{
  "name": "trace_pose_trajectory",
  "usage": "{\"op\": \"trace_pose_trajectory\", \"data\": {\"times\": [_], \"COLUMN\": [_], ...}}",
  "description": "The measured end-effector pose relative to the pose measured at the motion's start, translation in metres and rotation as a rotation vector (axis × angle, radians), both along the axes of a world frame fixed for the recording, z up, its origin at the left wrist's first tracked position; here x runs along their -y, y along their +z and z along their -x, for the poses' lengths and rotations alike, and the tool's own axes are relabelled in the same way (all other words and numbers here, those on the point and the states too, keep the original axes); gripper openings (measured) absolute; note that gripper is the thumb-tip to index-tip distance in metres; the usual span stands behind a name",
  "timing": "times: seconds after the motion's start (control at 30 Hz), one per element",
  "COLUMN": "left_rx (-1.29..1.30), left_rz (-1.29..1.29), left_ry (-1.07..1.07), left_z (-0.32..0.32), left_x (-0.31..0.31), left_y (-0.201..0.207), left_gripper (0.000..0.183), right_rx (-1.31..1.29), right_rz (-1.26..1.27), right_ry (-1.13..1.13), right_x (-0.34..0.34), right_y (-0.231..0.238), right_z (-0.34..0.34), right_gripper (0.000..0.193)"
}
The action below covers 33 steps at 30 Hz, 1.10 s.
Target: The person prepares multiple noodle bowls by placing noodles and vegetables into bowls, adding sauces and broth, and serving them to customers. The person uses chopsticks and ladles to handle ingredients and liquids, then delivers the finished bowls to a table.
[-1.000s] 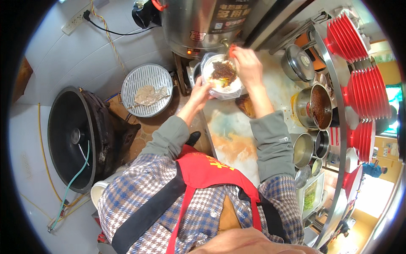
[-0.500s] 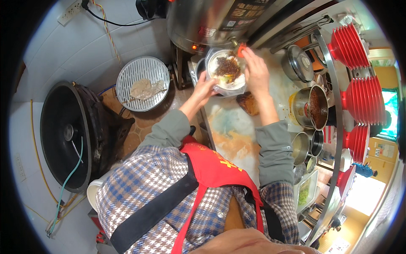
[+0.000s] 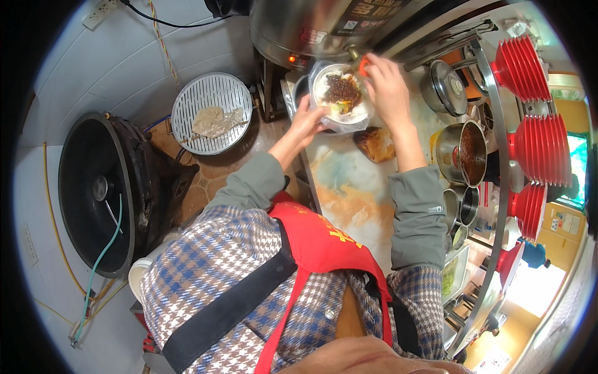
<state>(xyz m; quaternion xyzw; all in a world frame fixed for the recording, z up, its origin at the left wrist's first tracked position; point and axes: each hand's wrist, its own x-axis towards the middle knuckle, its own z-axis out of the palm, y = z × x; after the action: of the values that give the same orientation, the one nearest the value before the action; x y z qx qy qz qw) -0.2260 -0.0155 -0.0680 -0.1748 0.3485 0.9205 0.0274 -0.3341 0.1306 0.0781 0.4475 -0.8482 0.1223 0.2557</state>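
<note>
My left hand [image 3: 306,123] grips the near left side of a bowl [image 3: 315,95], its thumb at the rim. Clear plastic film [image 3: 344,128] wraps round the bowl. White food fills it, with a dark brown minced topping [image 3: 342,89] and a bit of something yellow-green. Right above, the spigot of a large steel urn [image 3: 283,37] points down toward the bowl. My right hand [image 3: 391,93] reaches up on the right, its fingers closed on the red tap handle [image 3: 363,67]. Whether liquid is flowing I cannot tell.
On the counter [image 3: 349,193] lies a brown-stained piece [image 3: 375,146]. To the right stand a lidded pot [image 3: 447,87], a steel pot with dark sauce [image 3: 446,153], and a rack with stacked red bowls [image 3: 539,149]. A slatted round tray [image 3: 187,106] and a large black basin [image 3: 84,206] are left.
The whole view has shifted slightly. My left hand still holds the bowl under the spigot, and my right fingers have closed further round the red tap handle.
</note>
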Motion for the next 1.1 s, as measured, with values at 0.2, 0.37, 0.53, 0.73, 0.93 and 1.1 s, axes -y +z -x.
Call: {"op": "trace_pose_trajectory", "data": {"times": [0.2,0.37,0.53,0.73,0.93,1.1], "left_rx": [0.021,0.021,0.033,0.004,0.001,-0.014], "left_rz": [-0.011,-0.014,-0.009,-0.033,-0.024,-0.020], "left_ry": [0.001,0.013,0.019,0.023,0.017,0.015], "left_z": [-0.002,-0.001,-0.001,-0.002,0.000,0.001], "left_x": [0.000,-0.002,-0.002,-0.002,-0.002,-0.002], "left_y": [0.000,-0.001,0.000,0.002,-0.001,-0.005], "left_gripper": [0.056,0.060,0.058,0.057,0.055,0.063], "right_rx": [-0.026,-0.042,-0.022,-0.037,-0.043,-0.039], "right_rz": [-0.032,-0.052,-0.057,0.000,0.001,-0.008], "right_ry": [-0.001,0.028,0.033,0.071,0.078,0.071], "right_x": [0.006,0.002,0.001,0.002,0.001,0.001], "right_y": [0.001,0.006,0.010,0.012,0.011,0.010], "right_z": [0.007,0.010,0.012,0.012,0.013,0.014], "right_gripper": [0.029,0.027,0.025,0.031,0.032,0.030]}}
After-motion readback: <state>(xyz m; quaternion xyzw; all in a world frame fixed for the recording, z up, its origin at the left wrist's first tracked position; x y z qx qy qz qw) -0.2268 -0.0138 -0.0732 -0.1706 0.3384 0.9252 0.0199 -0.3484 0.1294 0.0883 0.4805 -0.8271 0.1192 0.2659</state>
